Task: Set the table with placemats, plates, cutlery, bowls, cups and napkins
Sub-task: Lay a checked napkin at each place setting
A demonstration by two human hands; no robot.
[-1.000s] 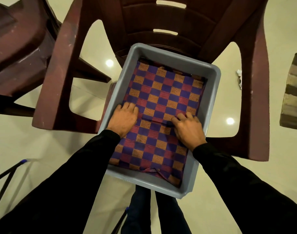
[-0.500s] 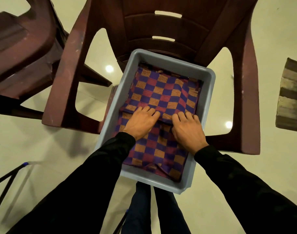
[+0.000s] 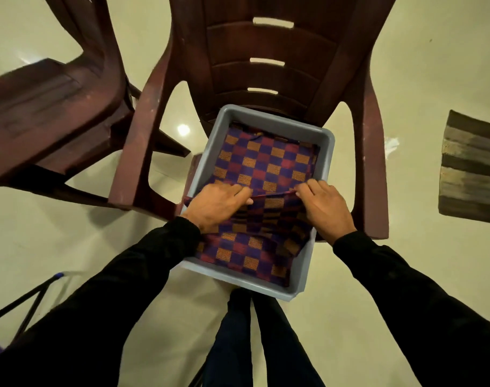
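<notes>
A grey plastic tub (image 3: 325, 152) rests on the seat of a dark red plastic chair (image 3: 268, 65). Inside lie checked placemats (image 3: 266, 163) in purple, red and orange. My left hand (image 3: 218, 203) and my right hand (image 3: 323, 208) both grip the folded edge of the top placemat (image 3: 274, 203) near the tub's middle, fingers curled round its hem. The near part of that placemat bunches up under my wrists. What lies beneath the placemats is hidden.
A second dark red chair (image 3: 51, 113) stands at the left, close to the first. A striped brown mat (image 3: 472, 166) lies on the pale floor at the right. Thin black legs with a blue tip (image 3: 29, 297) cross the lower left. My legs stand below the tub.
My hands went from lying flat on the cloth to gripping its folded edge and lifting it. The view has tilted so the tub sits lower in the frame.
</notes>
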